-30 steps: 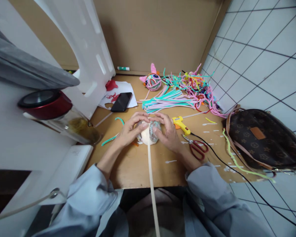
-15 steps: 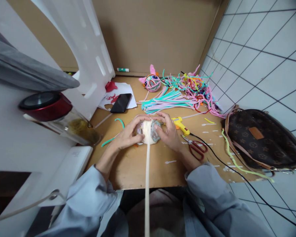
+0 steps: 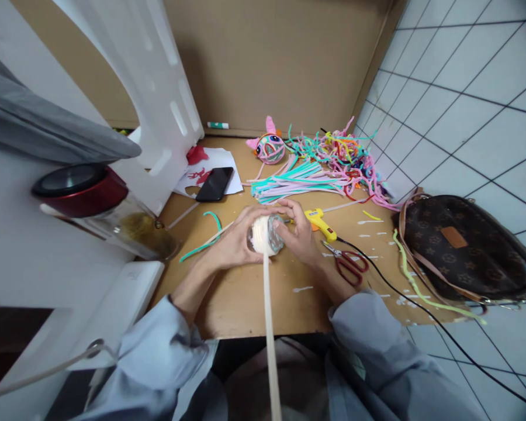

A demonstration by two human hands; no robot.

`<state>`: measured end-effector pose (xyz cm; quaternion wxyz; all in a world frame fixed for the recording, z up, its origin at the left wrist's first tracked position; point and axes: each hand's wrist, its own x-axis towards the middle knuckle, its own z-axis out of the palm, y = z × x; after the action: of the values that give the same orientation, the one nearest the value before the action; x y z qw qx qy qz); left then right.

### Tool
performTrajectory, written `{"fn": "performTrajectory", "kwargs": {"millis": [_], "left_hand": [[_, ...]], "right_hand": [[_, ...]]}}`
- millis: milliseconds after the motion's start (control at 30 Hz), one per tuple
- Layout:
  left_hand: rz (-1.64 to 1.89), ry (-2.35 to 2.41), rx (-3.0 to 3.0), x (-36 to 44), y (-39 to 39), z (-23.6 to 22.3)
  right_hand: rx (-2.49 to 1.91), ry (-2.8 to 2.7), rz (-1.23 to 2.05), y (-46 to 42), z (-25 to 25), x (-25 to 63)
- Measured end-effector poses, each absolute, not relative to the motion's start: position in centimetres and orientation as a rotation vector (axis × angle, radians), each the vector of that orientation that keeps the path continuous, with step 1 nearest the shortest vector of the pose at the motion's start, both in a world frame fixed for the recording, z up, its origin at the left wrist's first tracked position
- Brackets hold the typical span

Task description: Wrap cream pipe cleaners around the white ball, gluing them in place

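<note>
Between my two hands is a clear, round plastic ball (image 3: 275, 235) with cream strip wound around its middle. My left hand (image 3: 236, 241) curves around its left side, thumb underneath. My right hand (image 3: 300, 237) grips the right side with the thumb on the clear part. From the wound band a cream strip (image 3: 268, 316) runs straight down toward my body, past the table edge. Just right of my right hand lies a yellow glue gun (image 3: 322, 225), and below it red-handled scissors (image 3: 351, 266).
At the back sit a pink-eared ball figure (image 3: 270, 147), a bundle of teal and pink pipe cleaners (image 3: 302, 182) and a tangled heap (image 3: 346, 152). A phone (image 3: 215, 183) rests on paper at left. A glass bottle (image 3: 135, 225) stands left, a brown bag (image 3: 464, 245) right.
My left hand has shifted its hold further around the ball, which has turned a little. The strip's lower end has swung slightly right. My right hand has barely moved.
</note>
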<state>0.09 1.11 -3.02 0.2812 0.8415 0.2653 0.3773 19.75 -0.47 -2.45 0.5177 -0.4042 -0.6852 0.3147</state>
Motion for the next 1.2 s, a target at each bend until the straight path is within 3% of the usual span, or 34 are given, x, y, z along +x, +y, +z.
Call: {"fn": "performTrajectory", "kwargs": {"millis": [367, 500, 633, 833, 967, 1200], "left_hand": [[1.074, 0.789, 2.252, 0.4, 1.0, -3.0], [1.083, 0.908, 2.134, 0.4, 0.8, -2.9], [1.013, 1.123, 1.885, 0.2, 0.8, -2.6], [0.974, 1.118, 1.744, 0.2, 0.8, -1.4], [0.959, 1.131, 1.687, 0.2, 0.7, -0.9], [0.943, 1.165, 1.670, 0.1, 0.6, -0.9]], "right_hand": [[-0.929, -1.590, 0.795, -0.1, -2.6, 19.4], [-1.016, -1.502, 0.640, 0.4, -2.3, 20.8], [-1.362, -1.309, 0.406, 1.4, -1.6, 23.8], [-2.211, -1.743, -0.005, 0.8, -0.2, 24.8], [-2.477, -1.846, 0.014, 0.3, 0.1, 24.2], [-2.486, -1.810, 0.193, 1.1, -0.2, 25.5]]}}
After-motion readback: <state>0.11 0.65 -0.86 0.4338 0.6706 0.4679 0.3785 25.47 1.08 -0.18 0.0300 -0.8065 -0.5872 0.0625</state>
